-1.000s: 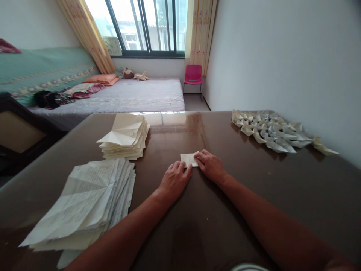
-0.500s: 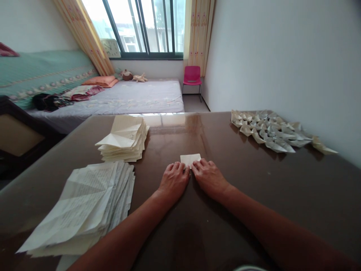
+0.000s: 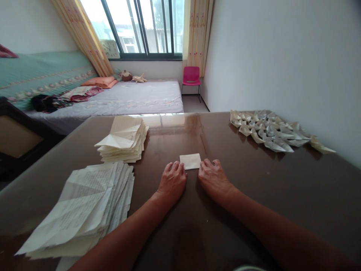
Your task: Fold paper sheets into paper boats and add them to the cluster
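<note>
A small folded piece of paper, pale and rectangular, lies flat on the brown table in front of me. At its lower left corner, my left hand is closed, with thumb and fingertips on the edge. My right hand is closed at the lower right corner in the same way, its fingers curled. The thumbs are partly hidden, and both wrists rest low over the tabletop.
Two stacks of creased paper stand on the left: a cream stack behind and a larger written-on stack nearer. Several folded paper boats crowd the far right of the table. Beyond are a bed and a pink chair.
My hands have slid apart from the middle of the paper's near edge out to its two corners, so more of the paper shows.
</note>
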### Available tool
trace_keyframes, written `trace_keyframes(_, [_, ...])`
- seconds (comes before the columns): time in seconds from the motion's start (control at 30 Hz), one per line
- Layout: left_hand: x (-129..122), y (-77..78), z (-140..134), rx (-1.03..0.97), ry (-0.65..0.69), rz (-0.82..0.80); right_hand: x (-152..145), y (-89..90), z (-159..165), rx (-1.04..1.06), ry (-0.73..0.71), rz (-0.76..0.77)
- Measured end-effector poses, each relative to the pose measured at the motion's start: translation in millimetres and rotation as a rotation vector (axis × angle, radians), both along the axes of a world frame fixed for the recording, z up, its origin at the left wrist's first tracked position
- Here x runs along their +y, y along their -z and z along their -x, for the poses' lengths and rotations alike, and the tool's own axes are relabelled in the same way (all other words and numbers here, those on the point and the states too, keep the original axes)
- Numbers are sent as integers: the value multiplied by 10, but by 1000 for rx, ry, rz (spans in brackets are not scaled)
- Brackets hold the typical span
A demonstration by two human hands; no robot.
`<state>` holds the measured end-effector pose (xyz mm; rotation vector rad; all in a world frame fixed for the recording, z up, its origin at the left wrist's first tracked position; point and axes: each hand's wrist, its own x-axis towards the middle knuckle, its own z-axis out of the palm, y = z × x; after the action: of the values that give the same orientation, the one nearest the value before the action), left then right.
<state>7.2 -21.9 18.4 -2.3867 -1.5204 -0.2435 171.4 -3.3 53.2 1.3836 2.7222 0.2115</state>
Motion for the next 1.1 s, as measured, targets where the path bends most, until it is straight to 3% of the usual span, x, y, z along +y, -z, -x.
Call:
trace_keyframes(0.23, [13,32,25,-40,65,72,-23,174,75,85,-124,-66])
trace_keyframes(0.63, [58,8,77,-69,-66,-20,24,-58,10,-10,20,39])
trace_keyframes(0.93, [119,71,106,-152,-39,-4,165,257,14,150,-103,-67])
trace_keyframes(1.1, [134,118,126,-186,-151,3,271,240,-48,153,26,-56])
